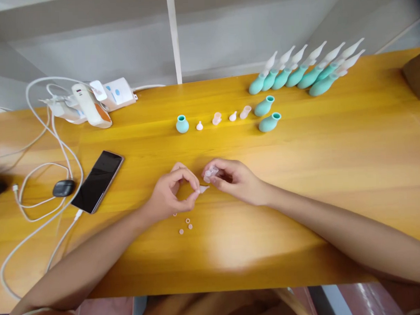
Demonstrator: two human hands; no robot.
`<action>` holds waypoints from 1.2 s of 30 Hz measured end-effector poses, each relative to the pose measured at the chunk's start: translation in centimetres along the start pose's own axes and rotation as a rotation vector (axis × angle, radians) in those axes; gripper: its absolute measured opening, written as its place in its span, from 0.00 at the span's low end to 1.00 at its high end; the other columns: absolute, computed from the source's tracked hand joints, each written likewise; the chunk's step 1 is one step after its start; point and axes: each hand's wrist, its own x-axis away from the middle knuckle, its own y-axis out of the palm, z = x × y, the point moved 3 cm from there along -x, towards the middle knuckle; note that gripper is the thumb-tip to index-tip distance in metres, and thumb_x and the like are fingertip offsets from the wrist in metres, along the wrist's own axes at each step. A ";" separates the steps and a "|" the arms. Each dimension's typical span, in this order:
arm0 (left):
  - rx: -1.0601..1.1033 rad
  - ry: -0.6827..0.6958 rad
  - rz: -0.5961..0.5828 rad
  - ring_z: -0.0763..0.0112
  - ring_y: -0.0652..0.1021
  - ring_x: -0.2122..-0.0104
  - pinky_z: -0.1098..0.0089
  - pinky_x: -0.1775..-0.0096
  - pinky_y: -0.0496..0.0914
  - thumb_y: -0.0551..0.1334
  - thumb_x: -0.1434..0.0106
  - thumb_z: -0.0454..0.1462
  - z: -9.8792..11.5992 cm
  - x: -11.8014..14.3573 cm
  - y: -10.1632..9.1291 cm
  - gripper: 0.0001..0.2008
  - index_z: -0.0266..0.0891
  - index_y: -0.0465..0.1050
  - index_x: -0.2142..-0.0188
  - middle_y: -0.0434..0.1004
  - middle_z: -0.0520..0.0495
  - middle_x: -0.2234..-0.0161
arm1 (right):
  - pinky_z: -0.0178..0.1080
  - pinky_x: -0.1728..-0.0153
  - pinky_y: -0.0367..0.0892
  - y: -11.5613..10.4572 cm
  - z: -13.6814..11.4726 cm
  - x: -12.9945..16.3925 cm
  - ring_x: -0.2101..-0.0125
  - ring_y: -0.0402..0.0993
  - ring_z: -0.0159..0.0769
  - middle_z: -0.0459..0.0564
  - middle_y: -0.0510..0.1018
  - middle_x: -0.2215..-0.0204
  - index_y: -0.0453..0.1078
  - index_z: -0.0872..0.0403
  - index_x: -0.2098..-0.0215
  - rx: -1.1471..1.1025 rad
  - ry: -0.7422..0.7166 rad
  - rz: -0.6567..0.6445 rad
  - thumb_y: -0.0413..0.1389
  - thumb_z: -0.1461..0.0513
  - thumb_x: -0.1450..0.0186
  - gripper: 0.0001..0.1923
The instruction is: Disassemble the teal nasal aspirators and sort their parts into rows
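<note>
My left hand (pixel 175 190) is closed in a pinch, with a small white pointed tip (pixel 204 189) jutting from its thumb and fingertip. My right hand (pixel 236 179) is curled around a small translucent plastic piece (pixel 212 172), close to the left fingertips but apart from them. Several tiny pale rings or caps (pixel 190 226) lie on the wooden table (pixel 302 228) below my left hand. Beyond both hands stand an open teal bulb (pixel 182 125), a small white tip (pixel 199 126), a translucent cup-like piece (pixel 216 118), another white tip (pixel 233 116) and a second cup-like piece (pixel 245 112).
Two open teal bulbs (pixel 263 107) lie at the back. Behind them leans a row of several teal bulbs with white nozzles (pixel 298 75). On the left are a phone (pixel 99 182), a black earbud case (pixel 63 188), white cables (pixel 81 171) and plugged-in chargers (pixel 116 94).
</note>
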 end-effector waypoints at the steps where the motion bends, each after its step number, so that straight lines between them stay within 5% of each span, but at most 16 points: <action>1: 0.019 -0.018 0.009 0.63 0.75 0.61 0.62 0.57 0.72 0.69 0.35 0.31 -0.1 0.0 0.1 0.06 0.42 0.75 0.63 0.79 0.47 0.66 | 0.35 0.69 0.63 0.3 0.0 0.1 0.72 0.65 0.31 0.47 0.75 0.68 0.73 0.54 0.57 0.004 -0.008 0.009 0.58 0.56 0.26 0.09; 14: 0.116 -0.021 0.071 0.71 0.76 0.64 0.68 0.59 0.69 0.73 0.34 0.33 -1.0 -0.4 -0.3 0.06 0.40 0.80 0.59 0.80 0.48 0.65 | 0.32 0.67 0.68 0.3 0.2 0.6 0.69 0.71 0.30 0.50 0.81 0.66 0.74 0.56 0.55 -0.059 -0.124 -0.067 0.58 0.63 0.26 0.05; 26: 0.191 -0.158 0.056 0.69 0.78 0.64 0.67 0.59 0.73 0.79 0.38 0.39 -1.1 -0.4 -0.2 0.11 0.39 0.82 0.63 0.82 0.47 0.66 | 0.31 0.71 0.66 0.2 0.3 0.7 0.72 0.70 0.28 0.48 0.78 0.68 0.75 0.57 0.56 -0.003 -0.178 -0.065 0.58 0.64 0.28 0.05; 36: 0.139 -0.077 0.055 0.69 0.78 0.63 0.67 0.59 0.73 0.76 0.33 0.38 -0.8 -0.5 -0.3 0.04 0.41 0.85 0.61 0.82 0.46 0.65 | 0.31 0.72 0.66 0.4 0.6 0.6 0.72 0.70 0.28 0.48 0.80 0.68 0.76 0.56 0.56 0.002 -0.188 -0.074 0.59 0.65 0.29 0.05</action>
